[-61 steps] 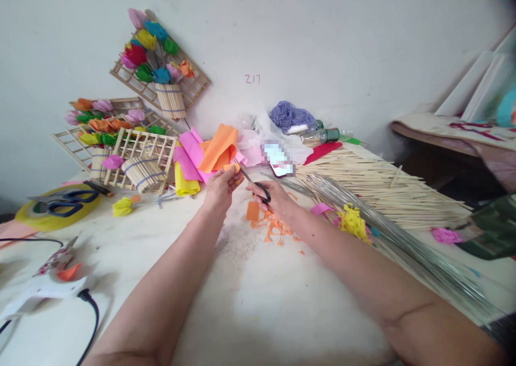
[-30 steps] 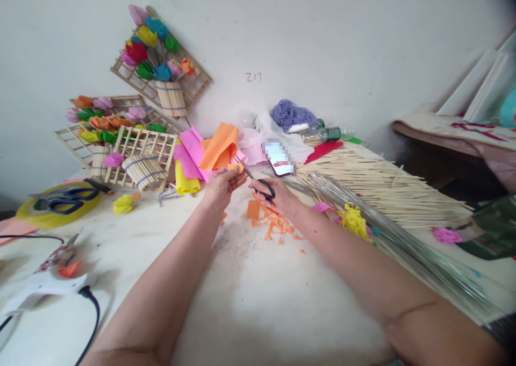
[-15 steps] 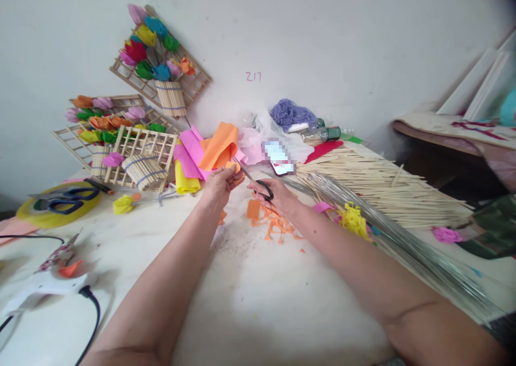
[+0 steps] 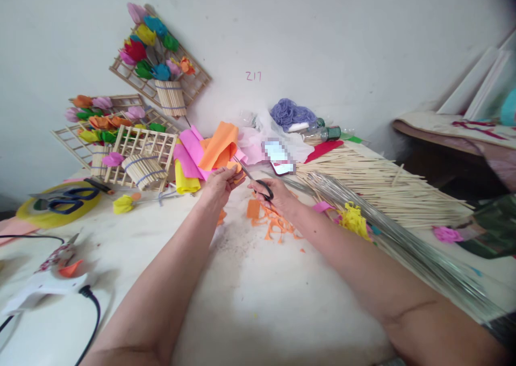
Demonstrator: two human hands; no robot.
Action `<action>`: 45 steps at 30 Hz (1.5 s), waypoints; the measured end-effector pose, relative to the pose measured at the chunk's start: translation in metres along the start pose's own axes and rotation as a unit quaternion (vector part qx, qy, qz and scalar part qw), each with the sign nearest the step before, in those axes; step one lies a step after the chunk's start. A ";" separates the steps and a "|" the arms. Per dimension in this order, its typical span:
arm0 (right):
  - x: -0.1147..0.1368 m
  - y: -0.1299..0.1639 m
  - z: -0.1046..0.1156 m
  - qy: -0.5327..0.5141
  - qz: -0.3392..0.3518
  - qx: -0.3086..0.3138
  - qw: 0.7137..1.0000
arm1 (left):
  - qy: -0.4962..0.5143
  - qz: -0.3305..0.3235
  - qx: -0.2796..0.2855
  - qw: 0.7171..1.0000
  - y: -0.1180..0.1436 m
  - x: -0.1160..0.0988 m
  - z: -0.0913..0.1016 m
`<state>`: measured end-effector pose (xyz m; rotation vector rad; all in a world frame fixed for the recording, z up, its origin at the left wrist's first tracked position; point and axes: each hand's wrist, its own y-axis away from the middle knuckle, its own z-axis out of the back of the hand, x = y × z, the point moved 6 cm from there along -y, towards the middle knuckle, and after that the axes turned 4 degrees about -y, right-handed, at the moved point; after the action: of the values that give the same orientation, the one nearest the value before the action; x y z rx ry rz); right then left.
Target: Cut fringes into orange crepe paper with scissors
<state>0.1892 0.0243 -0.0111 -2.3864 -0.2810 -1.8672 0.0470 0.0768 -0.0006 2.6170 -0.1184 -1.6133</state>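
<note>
Two hands: I am watching both working at the table's (image 4: 258,301) centre, forearms reaching in from 6 o'clock.
Left hand (image 4: 218,186): pinching a small orange paper piece (image 4: 233,168) at 11 o'clock of the right.
Right hand (image 4: 277,195): gripping black-handled scissors (image 4: 253,181), blades biting into that piece.
Done: orange offcuts (image 4: 273,222) are lying just under the hands.
Left: I am judging trimming unfinished; the orange sheet (image 4: 220,146) at 12 o'clock is waiting.
Far: finished paper flowers (image 4: 155,51) are leaning on the wall.
</note>
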 end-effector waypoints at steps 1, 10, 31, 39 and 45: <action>0.000 0.000 0.000 0.006 0.003 -0.001 1.000 | 0.003 -0.003 -0.007 1.000 0.000 -0.001 0.001; -0.001 0.000 -0.002 -0.008 0.002 0.007 1.000 | 0.012 -0.012 -0.014 1.000 -0.002 -0.001 0.002; 0.001 -0.002 -0.002 -0.017 0.021 0.013 1.000 | -0.031 -0.040 0.031 0.998 -0.005 0.006 0.001; 0.003 0.000 -0.003 -0.001 0.023 0.014 1.000 | -0.032 -0.042 0.029 0.998 -0.005 0.006 0.002; 0.001 -0.001 -0.001 -0.001 0.015 0.009 1.000 | -0.025 -0.035 0.022 0.999 -0.004 0.005 0.001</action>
<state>0.1886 0.0253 -0.0097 -2.3685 -0.2594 -1.8422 0.0488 0.0802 -0.0056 2.6431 -0.0652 -1.7175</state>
